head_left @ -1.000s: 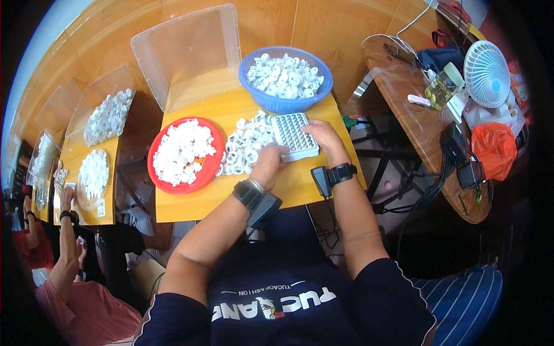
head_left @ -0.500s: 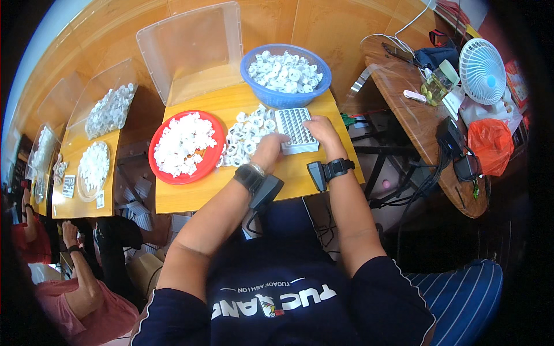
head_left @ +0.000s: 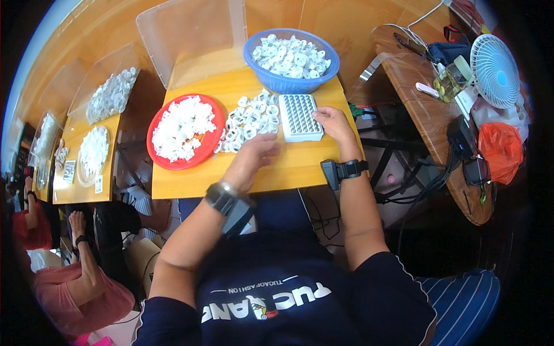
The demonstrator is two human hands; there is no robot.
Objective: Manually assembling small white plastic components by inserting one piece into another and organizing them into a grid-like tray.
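A white block-shaped tray (head_left: pixel 299 134) with rows of round, shiny metallic-looking cells lies on the yellow table (head_left: pixel 231 179). My right hand (head_left: pixel 337 126) grips the tray's right edge, thumb uppermost. Left of the tray, my left hand (head_left: pixel 254 158) hovers over the table with its fingers stretched out and nothing visible in them. Just beyond it spreads a loose pile of small white ring-like plastic parts (head_left: pixel 251 122). Further left, a red round plate (head_left: pixel 216 144) carries a heap of small white pieces (head_left: pixel 184 130).
A blue basket (head_left: pixel 288 85) full of white parts stands behind the tray. An upright clear plastic panel (head_left: pixel 193 43) rises at the table's back. To the right, a wooden side table (head_left: pixel 404 86) bears a fan (head_left: pixel 495 70) and a red bag (head_left: pixel 500 153). Co-workers sit at the left.
My left hand has come off the tray and moved left and toward me. The right hand stays at the tray's right edge. The whole view has shifted slightly.
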